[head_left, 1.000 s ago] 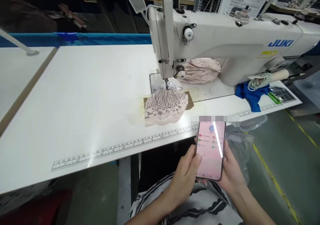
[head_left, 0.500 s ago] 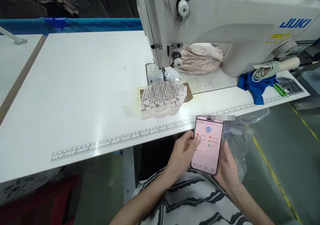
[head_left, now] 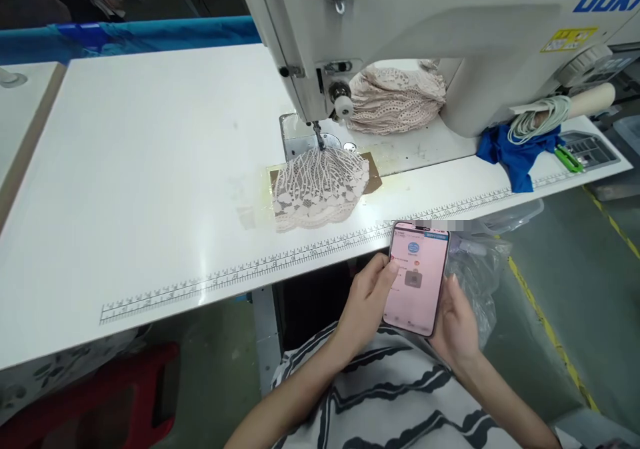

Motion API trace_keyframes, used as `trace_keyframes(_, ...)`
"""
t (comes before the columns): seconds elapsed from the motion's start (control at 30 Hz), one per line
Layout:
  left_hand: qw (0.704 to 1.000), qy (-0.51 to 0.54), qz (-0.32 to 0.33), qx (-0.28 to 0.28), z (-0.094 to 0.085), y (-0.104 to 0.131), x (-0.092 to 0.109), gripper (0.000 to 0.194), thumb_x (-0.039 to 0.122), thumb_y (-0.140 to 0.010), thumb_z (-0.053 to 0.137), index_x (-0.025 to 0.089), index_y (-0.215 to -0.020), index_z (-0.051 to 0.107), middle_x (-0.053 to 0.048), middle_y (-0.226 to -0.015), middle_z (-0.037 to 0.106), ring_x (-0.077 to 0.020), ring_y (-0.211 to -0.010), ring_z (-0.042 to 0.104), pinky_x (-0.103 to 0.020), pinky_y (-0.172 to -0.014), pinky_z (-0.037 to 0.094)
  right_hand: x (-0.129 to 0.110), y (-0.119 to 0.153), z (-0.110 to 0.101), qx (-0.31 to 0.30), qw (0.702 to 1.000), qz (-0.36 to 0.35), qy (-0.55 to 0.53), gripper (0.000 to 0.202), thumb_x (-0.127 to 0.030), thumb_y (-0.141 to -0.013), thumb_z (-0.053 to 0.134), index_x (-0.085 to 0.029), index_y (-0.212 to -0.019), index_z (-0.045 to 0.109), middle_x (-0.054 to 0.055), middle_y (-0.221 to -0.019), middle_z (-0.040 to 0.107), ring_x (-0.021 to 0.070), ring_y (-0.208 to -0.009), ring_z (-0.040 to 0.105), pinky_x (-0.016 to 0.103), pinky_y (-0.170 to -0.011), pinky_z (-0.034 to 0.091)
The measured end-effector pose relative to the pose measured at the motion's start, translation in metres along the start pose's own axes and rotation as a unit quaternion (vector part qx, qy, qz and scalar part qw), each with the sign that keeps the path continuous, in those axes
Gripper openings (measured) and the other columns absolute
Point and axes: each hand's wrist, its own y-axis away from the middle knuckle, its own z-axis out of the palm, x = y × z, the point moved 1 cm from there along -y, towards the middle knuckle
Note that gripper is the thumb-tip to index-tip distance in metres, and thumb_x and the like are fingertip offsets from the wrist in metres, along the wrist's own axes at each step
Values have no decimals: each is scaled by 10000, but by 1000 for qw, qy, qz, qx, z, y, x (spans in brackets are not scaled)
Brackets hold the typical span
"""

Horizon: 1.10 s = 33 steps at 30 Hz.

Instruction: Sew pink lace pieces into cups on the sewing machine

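Note:
A smartphone [head_left: 417, 302] with a lit pink screen is held above the lap, just off the table's front edge. My left hand [head_left: 365, 296] grips its left side, the thumb lying over the screen's edge. Along the right side, my right hand [head_left: 456, 322] supports the phone, its fingers partly hidden behind it. Beyond the hands, a piece of pale lace [head_left: 320, 192] lies fanned out on the table, its gathered top beneath the presser foot [head_left: 319, 137] of the sewing machine [head_left: 420, 29].
A bundle of lace [head_left: 397, 99] sits behind the needle. Blue cloth [head_left: 515, 159], coiled cord [head_left: 537, 121] and a green cutter [head_left: 569, 158] lie at the right. A printed ruler [head_left: 220, 279] runs along the white table's [head_left: 150, 169] front. A red stool [head_left: 145, 396] stands below left.
The phone's screen content has changed, with a grey box now showing mid-screen. The camera view has shifted slightly. Both hands keep their hold on the phone, and the lace stays put.

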Motion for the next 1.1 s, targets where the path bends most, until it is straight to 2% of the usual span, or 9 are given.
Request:
trace_keyframes(0.13,994,59,-21,-87,-1,6,0,330,492,-943,455,186,-1044,527,-24,-934,563,-144,-851,539,-252,-782,455,-5,-3,1,45,999,-29,-1,408,-567,-782,644,-239,-1011,722,45,-1034,729,293,-1114,610,469,-986,469)
trace_keyframes(0.23,983,83,-13,-165,-2,8,1,445,470,-896,560,209,-1233,434,-81,-1148,548,-213,-1059,544,-330,-906,476,-7,-5,-1,63,997,-36,16,415,-575,-776,647,-202,-939,727,55,-922,739,279,-966,664,429,-875,530)
trace_keyframes(0.3,974,84,-36,-210,-2,9,1,577,435,-854,631,246,-1317,344,-100,-1224,505,-247,-1100,538,-347,-841,534,-7,-5,-2,57,997,-39,36,443,-593,-778,634,-180,-910,723,55,-843,732,248,-823,680,372,-740,560)
trace_keyframes(0.37,965,87,-70,-236,-2,10,2,651,406,-837,658,282,-1350,277,-106,-1244,477,-256,-1073,557,-323,-717,578,-8,-5,-2,49,996,-48,52,457,-606,-775,627,-168,-872,717,46,-764,714,204,-669,655,307,-582,537)
trace_keyframes(0.47,963,96,-73,-240,-1,11,2,644,384,-835,668,286,-1333,272,-101,-1226,472,-246,-1033,571,-289,-635,588,-8,-4,-2,34,996,-47,62,464,-615,-783,609,-165,-844,704,37,-703,690,169,-554,600,269,-467,474)
trace_keyframes(0.67,964,107,-54,-239,-2,12,-1,592,342,-850,673,276,-1295,289,-93,-1255,472,-206,-1000,576,-232,-602,575,-5,-6,-5,45,995,-60,60,383,-572,-746,678,-197,-823,678,25,-809,705,207,-748,646,304,-654,523)
trace_keyframes(0.77,963,112,-51,-242,-4,13,-3,601,320,-855,674,295,-1314,287,-80,-1254,479,-189,-969,587,-233,-613,577,-4,-6,-7,49,995,-60,66,382,-572,-728,694,-199,-809,672,24,-823,705,215,-774,647,313,-682,520)
trace_keyframes(0.97,962,111,-47,-246,-5,14,-4,625,298,-861,669,325,-1345,275,-75,-1289,464,-200,-1001,585,-245,-636,583,-6,-5,-5,15,995,-64,72,376,-538,-768,668,-206,-942,689,40,-938,709,231,-861,646,329,-738,510)
trace_keyframes(1.1,962,113,-46,-246,-5,13,-4,643,290,-855,676,315,-1352,270,-81,-1280,471,-186,-966,586,-240,-625,576,-6,-5,-6,14,995,-71,70,306,-494,-775,673,-212,-893,687,38,-932,708,234,-875,642,333,-749,511)
